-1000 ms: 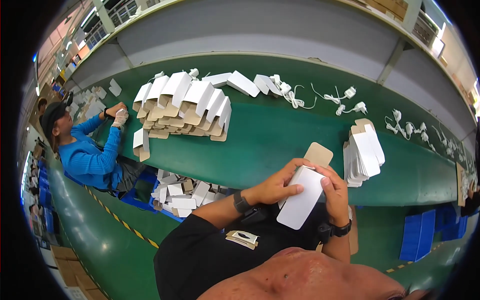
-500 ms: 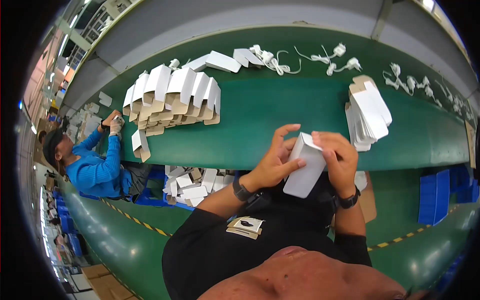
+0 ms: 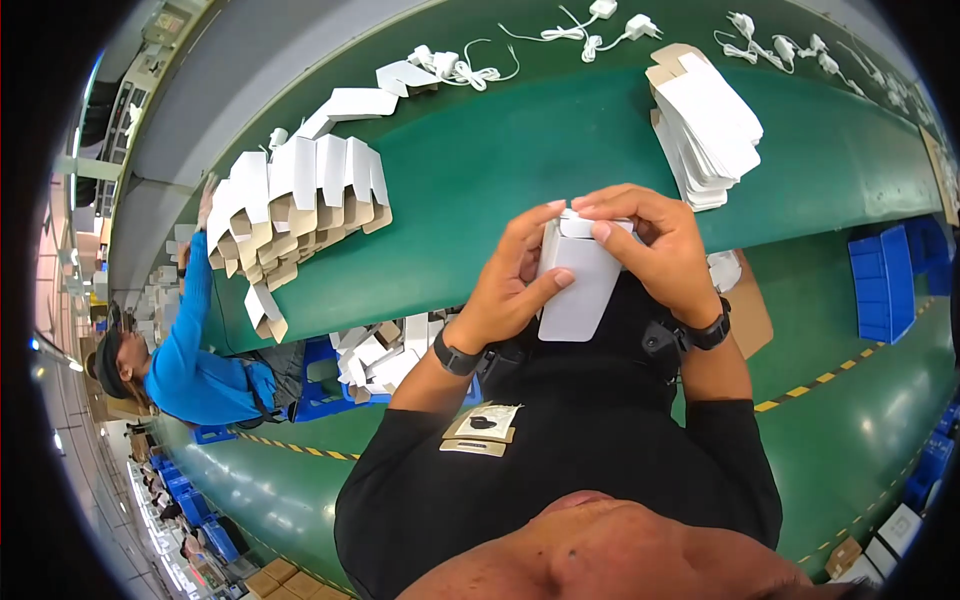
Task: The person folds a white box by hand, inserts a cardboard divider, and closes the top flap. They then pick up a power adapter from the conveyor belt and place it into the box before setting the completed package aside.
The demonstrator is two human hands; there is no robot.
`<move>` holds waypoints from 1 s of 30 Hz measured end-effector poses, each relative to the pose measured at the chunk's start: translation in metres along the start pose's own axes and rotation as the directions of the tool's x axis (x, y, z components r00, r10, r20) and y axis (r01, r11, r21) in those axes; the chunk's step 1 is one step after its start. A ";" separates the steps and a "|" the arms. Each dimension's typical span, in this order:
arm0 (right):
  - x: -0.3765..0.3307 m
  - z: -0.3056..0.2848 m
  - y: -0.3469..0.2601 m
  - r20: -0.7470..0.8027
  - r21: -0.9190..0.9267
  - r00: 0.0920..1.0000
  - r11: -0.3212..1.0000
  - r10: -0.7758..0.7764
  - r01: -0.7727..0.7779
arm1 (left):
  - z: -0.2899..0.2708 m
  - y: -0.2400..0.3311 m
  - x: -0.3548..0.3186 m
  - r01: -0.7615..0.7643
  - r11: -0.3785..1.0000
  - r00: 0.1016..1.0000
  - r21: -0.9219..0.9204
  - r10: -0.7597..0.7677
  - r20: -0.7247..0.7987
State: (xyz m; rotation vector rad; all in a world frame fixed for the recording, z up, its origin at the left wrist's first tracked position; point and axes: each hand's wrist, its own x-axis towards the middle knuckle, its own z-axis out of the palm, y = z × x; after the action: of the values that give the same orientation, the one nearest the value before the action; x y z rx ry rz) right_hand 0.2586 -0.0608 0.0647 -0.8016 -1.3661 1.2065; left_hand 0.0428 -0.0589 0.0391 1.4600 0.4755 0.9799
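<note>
A co-worker (image 3: 200, 385) in a blue top was at the left, one arm stretched beside a cluster of open white boxes (image 3: 290, 180) on the green surface (image 3: 450, 190). More white cartons (image 3: 375, 355) lay heaped below its near edge. The hands held one white box (image 3: 580, 290) between them, near that edge — the left hand (image 3: 507, 285) half curled, thumb on the box's front; the right hand (image 3: 660, 250) bent over its upper end, thumb at the flap. Rightward, a stack of flat cartons (image 3: 705, 125) lay near white plugs (image 3: 642, 27) — and farther right stood a blue crate (image 3: 882, 285).
</note>
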 end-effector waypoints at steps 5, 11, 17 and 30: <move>0.005 -0.003 0.001 0.003 0.031 0.997 0.996 0.081 -0.081 | 0.008 -0.003 0.004 0.034 0.998 0.999 0.051 -0.033 -0.023; 0.005 -0.006 0.010 0.048 0.020 0.998 0.999 0.037 -0.038 | -0.008 -0.006 0.003 0.020 0.990 1.000 0.138 -0.021 0.005; 0.008 -0.004 0.018 0.113 -0.212 0.988 0.969 -0.102 0.124 | -0.018 -0.005 0.014 0.123 0.964 0.992 -0.235 -0.124 0.014; 0.036 -0.070 -0.002 -0.141 -0.986 0.868 -0.010 -0.476 -0.165 | -0.181 -0.059 0.165 -0.101 0.992 0.694 0.076 0.125 -0.709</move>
State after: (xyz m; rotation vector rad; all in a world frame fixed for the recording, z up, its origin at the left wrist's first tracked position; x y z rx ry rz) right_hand 0.3200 -0.0126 0.0692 -1.7253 -1.7235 -0.5421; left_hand 0.0061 0.1887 0.0094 1.0911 0.9755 1.6576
